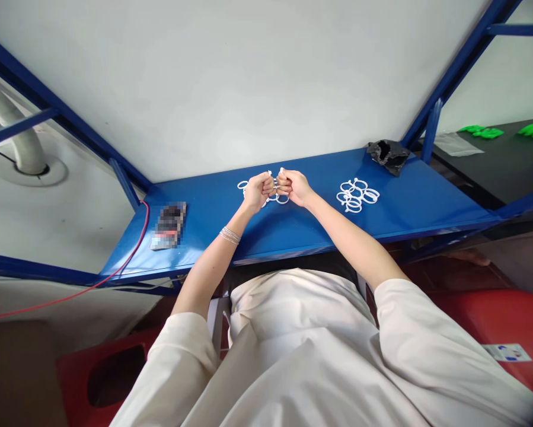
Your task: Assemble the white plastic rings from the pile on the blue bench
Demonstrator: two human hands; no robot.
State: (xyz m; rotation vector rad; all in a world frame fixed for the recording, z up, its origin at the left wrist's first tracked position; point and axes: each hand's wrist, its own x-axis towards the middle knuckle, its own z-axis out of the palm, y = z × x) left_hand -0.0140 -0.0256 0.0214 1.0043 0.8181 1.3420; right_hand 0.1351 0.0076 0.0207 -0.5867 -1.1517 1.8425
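My left hand and my right hand are close together over the far middle of the blue table. Both are closed, knuckles facing each other. Small white bits show at the fingertips, seemingly part of a thin white plastic ring; most of it is hidden by the fingers. Beneath and behind the hands lie several white rings, partly covered. Off to the right, a loose pile of white rings with small knobs rests on the table, apart from both hands.
A blurred-out phone-like object lies on the left of the blue table, beside a red cable. A crumpled black bag sits at the back right. Blue frame bars and a pale wall panel bound the far side.
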